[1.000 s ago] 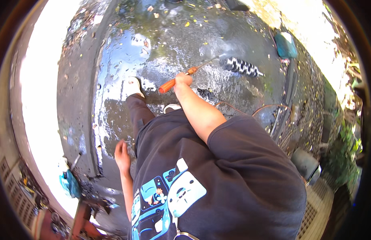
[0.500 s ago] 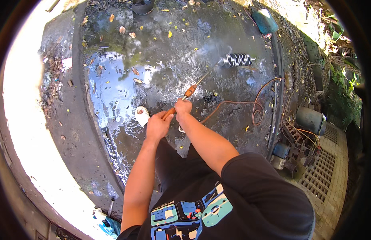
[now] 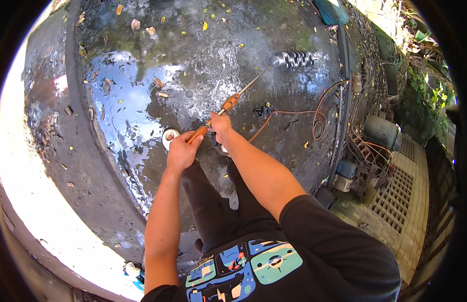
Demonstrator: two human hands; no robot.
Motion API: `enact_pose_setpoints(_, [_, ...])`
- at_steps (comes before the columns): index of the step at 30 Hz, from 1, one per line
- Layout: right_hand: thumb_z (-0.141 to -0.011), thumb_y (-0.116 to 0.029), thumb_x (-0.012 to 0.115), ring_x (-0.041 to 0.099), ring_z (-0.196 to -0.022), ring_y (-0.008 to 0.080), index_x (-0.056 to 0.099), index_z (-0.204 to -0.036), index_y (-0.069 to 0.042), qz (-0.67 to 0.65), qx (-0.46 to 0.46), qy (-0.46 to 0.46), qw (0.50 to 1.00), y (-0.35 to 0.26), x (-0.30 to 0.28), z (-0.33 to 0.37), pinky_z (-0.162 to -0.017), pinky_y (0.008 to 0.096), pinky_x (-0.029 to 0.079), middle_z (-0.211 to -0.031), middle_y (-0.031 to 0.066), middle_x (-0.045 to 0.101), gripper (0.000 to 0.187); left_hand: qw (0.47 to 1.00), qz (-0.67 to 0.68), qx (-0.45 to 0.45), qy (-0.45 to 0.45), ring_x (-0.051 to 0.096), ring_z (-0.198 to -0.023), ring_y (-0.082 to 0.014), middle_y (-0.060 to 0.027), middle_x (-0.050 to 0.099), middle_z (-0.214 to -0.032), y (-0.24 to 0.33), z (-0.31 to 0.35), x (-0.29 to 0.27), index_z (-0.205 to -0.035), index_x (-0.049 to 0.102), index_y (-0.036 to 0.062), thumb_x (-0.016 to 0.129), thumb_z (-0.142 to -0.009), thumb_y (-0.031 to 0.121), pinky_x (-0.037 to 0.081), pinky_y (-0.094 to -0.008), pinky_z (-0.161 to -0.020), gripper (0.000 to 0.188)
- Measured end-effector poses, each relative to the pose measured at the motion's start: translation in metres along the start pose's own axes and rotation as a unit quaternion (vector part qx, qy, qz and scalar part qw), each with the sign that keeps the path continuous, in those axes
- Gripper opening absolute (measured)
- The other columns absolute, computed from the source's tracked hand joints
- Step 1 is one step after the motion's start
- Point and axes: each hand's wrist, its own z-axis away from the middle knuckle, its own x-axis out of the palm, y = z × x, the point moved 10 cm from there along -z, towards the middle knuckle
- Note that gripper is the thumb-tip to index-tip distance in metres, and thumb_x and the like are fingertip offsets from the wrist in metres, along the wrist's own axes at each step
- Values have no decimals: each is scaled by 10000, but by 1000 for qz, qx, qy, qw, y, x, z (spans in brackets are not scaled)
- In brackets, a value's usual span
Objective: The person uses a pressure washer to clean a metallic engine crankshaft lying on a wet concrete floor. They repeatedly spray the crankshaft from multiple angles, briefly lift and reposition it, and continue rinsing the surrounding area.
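Observation:
Both of my hands are closed on a spray wand (image 3: 231, 101) with orange-brown grips and a thin metal tube. My left hand (image 3: 182, 152) wraps the rear grip, and my right hand (image 3: 222, 128) holds it just ahead, near the middle. The tube slants away to the upper right. Its tip points at a spiral metal auger bit (image 3: 297, 59), striped silver and dark, lying on the wet concrete (image 3: 208, 60). Whitish mist surrounds the near end of the auger, apart from my hands. A reddish-brown hose (image 3: 291, 112) runs from beside my right hand toward the right.
My feet in white footwear (image 3: 169, 139) stand just beyond my hands. The hose loops near a raised curb (image 3: 344, 100) on the right. Past it stand a grey cylindrical tank (image 3: 382, 132) and machinery. A teal container (image 3: 331, 11) sits far right; fallen leaves dot the ground.
The whole view has shifted, so the ground and auger appear higher and further left. My hands sit slightly left and keep their grip on the wand, still aimed at the auger.

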Motion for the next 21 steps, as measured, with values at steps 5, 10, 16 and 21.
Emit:
enact_pose_setpoints(5, [-851,-161,532,541,-547,181,513,-851,34,17,-1,9,1000,-4,-4,1,-471,313,438,-707,113,575,196,1000,10,-13,6,619,-664,-200,-128,657,-767,8,8,0,-1062,657,86,625,-822,341,476,-322,-648,352])
enact_pose_setpoints(10, [-844,-156,537,536,-543,178,524,-802,22,24,3,-11,1000,-6,-4,5,-468,315,433,-701,112,572,184,1000,7,2,30,617,-648,-192,-122,656,-753,16,13,0,-1063,656,82,623,-822,336,475,-320,-630,351])
enact_pose_setpoints(16, [-846,-156,540,528,-544,175,531,-790,20,20,1,14,1000,-5,-9,7,-478,317,436,-700,106,568,185,1000,-4,-7,24,620,-654,-197,-125,654,-754,16,13,3,-1063,654,75,623,-825,339,475,-322,-637,357])
enact_pose_setpoints(21, [-833,-161,547,551,-575,183,546,-800,17,-9,1,25,1000,-3,-22,13,-498,331,454,-710,103,574,181,1000,-11,6,-5,608,-639,-202,-125,647,-737,25,17,9,-1061,653,70,622,-828,337,469,-330,-629,355])
